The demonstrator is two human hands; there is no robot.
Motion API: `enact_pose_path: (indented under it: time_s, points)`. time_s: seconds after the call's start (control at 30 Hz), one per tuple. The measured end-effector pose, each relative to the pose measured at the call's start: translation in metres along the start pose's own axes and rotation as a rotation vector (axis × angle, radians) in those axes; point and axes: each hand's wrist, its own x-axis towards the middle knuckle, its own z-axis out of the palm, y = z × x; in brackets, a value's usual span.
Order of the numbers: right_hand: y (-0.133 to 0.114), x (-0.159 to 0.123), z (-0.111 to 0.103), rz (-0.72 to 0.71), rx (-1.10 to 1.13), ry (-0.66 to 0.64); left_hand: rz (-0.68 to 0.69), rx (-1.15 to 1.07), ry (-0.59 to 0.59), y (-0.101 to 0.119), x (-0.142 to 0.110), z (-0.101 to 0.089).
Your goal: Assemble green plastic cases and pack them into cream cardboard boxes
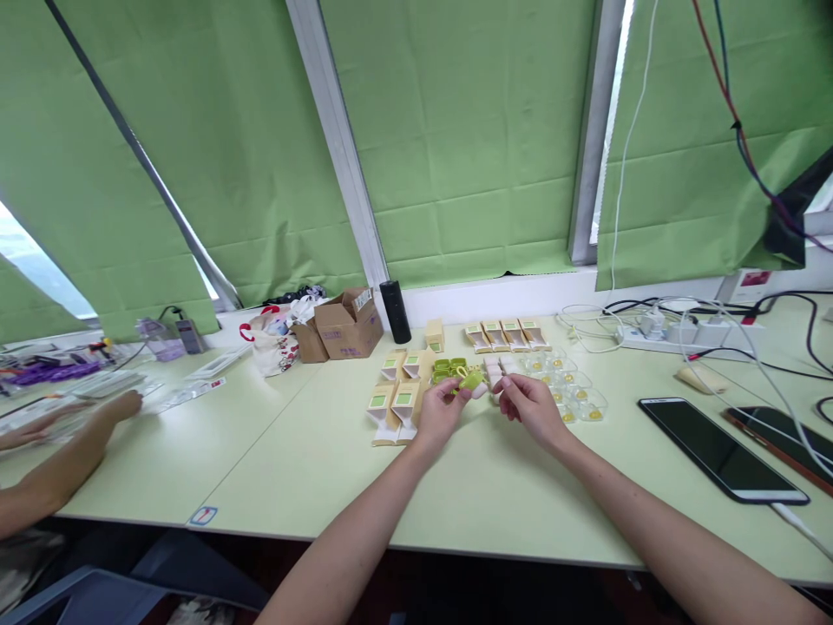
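Note:
My left hand point(441, 411) is closed on a small green case with a loop point(471, 379); a white piece shows at its right end. Just to the right, my right hand point(530, 406) has thumb and fingers pinched together, apart from the case; what they hold, if anything, is hidden. Behind the left hand sit several green cases point(442, 366) in a group. Small pale pink-white pieces point(495, 366) lie between the hands. Clear plastic trays with yellow pieces point(565, 382) are spread beyond the right hand. Open cream cartons with green squares point(390, 408) stand left of the left hand.
More open cartons point(506, 335) line the back. A cardboard box point(348, 325) and a black cylinder point(396, 311) stand further left. Phones point(721, 447), cables and a power strip point(690, 334) are at right. Another person's arm point(78, 456) reaches in at left.

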Motion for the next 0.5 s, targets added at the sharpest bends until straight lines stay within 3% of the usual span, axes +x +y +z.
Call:
enact_pose_path:
  time_s: [0.17,0.3,0.4,0.5]
  points:
    - [-0.011,0.005,-0.019,-0.112,-0.108,0.234,-0.088,0.023,0.018,0.005,-0.001,-0.004]
    - [-0.027,0.008,-0.052,-0.149,-0.241,0.362,-0.156,0.016,0.046,0.001,0.0,-0.006]
    - [-0.035,0.0,-0.084,-0.159,-0.538,0.4,-0.172,0.011,0.066,0.0,0.001,-0.006]
    - [-0.032,-0.015,-0.115,-0.067,-0.969,0.35,-0.174,0.014,0.084,0.002,0.002,-0.005]
